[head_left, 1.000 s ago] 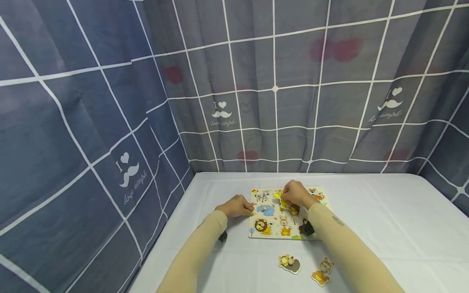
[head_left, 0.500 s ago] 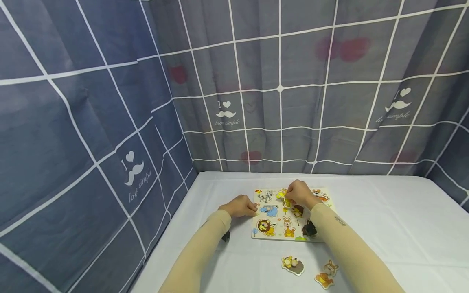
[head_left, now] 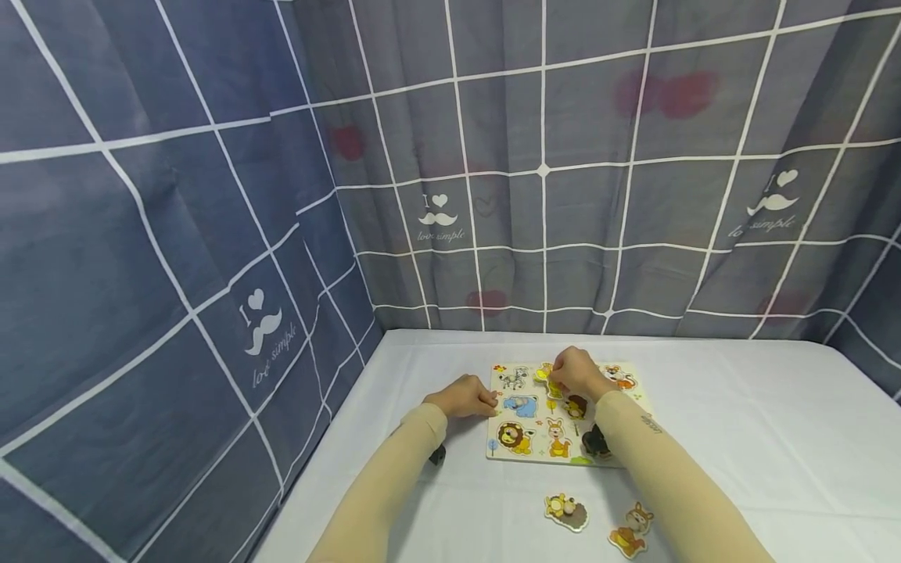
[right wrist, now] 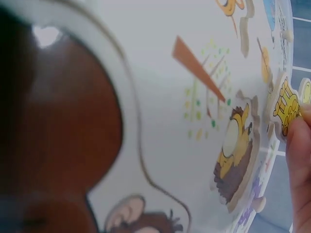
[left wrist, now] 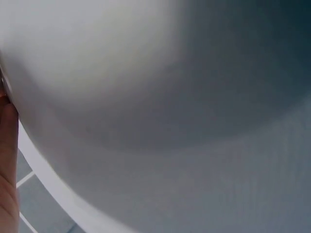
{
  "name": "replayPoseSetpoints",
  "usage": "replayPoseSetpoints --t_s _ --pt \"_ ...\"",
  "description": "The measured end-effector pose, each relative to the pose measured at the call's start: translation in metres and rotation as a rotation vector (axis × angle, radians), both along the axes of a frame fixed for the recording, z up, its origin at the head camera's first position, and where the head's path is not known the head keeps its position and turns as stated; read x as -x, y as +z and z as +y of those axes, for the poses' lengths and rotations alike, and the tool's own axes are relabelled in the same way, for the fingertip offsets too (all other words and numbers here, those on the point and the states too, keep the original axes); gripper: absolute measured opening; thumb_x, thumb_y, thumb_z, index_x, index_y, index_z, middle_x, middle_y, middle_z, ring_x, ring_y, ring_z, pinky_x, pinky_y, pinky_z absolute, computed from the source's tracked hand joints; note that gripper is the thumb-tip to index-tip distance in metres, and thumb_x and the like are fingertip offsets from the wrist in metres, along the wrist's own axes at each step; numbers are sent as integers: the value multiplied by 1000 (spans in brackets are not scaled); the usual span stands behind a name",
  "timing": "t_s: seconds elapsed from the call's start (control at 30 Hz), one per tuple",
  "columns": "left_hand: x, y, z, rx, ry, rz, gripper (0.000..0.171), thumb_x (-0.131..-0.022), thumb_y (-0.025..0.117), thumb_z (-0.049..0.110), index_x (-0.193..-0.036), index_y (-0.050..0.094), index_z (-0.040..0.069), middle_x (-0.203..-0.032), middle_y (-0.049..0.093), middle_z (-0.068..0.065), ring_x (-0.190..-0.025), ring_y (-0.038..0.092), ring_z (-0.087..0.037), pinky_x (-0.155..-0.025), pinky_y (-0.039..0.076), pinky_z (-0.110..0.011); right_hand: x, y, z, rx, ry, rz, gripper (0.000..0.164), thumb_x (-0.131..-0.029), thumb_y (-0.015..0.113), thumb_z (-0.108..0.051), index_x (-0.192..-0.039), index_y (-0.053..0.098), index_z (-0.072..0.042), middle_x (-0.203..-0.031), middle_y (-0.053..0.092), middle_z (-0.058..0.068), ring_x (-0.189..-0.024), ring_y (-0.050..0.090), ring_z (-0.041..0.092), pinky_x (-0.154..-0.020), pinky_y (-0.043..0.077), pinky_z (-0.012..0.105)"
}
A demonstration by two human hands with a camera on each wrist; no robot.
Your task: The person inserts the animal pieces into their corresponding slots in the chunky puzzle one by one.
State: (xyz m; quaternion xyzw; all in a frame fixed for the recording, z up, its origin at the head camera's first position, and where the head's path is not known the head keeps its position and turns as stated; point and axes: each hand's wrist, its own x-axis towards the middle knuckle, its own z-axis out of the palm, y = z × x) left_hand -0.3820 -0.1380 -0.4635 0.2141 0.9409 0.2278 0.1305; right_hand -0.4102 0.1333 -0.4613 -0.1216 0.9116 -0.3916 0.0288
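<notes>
A wooden animal puzzle board (head_left: 538, 453) lies on the white table. My right hand (head_left: 579, 371) is over its far middle part and pinches a yellow giraffe puzzle piece (head_left: 546, 380). In the right wrist view the giraffe piece (right wrist: 286, 108) is tilted at the board's surface, thumb and finger at its edge. My left hand (head_left: 464, 396) holds the board's left edge with curled fingers. Only a finger (left wrist: 8, 160) of it shows at the side of the left wrist view. On the board, the hedgehog recess (right wrist: 235, 150) shows its printed picture.
Loose hedgehog (head_left: 566, 512) and kangaroo (head_left: 631, 532) pieces lie on the table in front of the board. The board bears a zebra (head_left: 514, 378), elephant (head_left: 521, 405), lion (head_left: 515, 438) and kangaroo picture (head_left: 559, 438). A grid-patterned curtain (head_left: 507, 195) stands behind the table.
The head view has shifted slightly, so the whole scene sits further right. My right hand keeps the giraffe piece at nearly the same spot, and the left hand stays at the board's edge.
</notes>
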Motion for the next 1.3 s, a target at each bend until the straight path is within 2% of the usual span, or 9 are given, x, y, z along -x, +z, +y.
replayPoseSetpoints --t_s 0.17,0.47,0.67,0.87,1.03,1.3 --pt "2 -3 -1 -11 -10 4 23 -85 82 22 -105 80 13 -100 78 0 -82 58 -2 -83 51 -18 3 -3 -3 -18 -25 2 19 -87 68 -3 -68 66 -2 -55 58 3 -49 53 12 -46 45 22" --pt "1 0 -1 -8 -15 16 23 -84 82 21 -106 79 12 -105 78 0 -94 64 -4 -89 51 -19 5 -3 -5 -25 -41 17 18 -88 68 -4 -71 66 -1 -58 60 5 -52 55 13 -48 47 23" --pt "1 0 1 -8 -9 11 22 -84 82 21 -105 80 13 -106 78 0 -92 63 -4 -86 50 -18 5 -4 -4 -40 -40 17 18 -88 67 -4 -70 66 -1 -55 57 3 -50 52 13 -48 45 23" --pt "-1 -1 1 -12 2 7 22 -84 83 20 -104 80 12 -101 78 0 -79 55 -2 -79 48 -18 6 -4 -7 -71 -35 31 19 -88 67 -5 -68 65 -3 -57 56 3 -52 52 13 -49 44 23" --pt "0 -2 -1 -17 3 8 21 -84 83 21 -103 80 13 -99 79 1 -77 54 1 -81 49 -17 7 -4 -9 -99 -35 56 19 -86 67 -5 -67 66 -4 -58 57 2 -53 52 13 -50 44 24" --pt "1 -2 -1 -28 3 -3 22 -84 82 22 -105 80 14 -109 77 1 -95 65 -5 -90 51 -20 10 -7 -10 -123 -30 59 25 -87 67 -5 -63 64 -5 -52 53 -1 -47 47 11 -48 40 23"
